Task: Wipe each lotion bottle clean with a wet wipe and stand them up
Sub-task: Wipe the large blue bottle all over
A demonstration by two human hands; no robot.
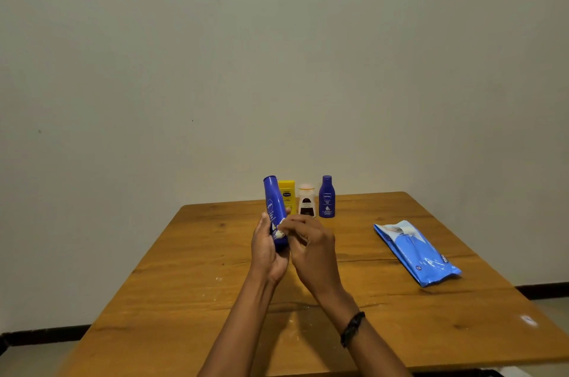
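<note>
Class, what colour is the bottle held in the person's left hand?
Dark blue, with white lettering; the head view shows the bottle clearly.

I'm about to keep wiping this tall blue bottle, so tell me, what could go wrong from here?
1. The tall blue bottle is held tilted above the table, only its lower part in the left hand; a wet surface could slip from that grip.
2. The yellow bottle, white bottle and small blue bottle stand close behind; setting this one down could topple them.
3. The wipe is a small wad in the right hand, so spots may be missed.
</note>
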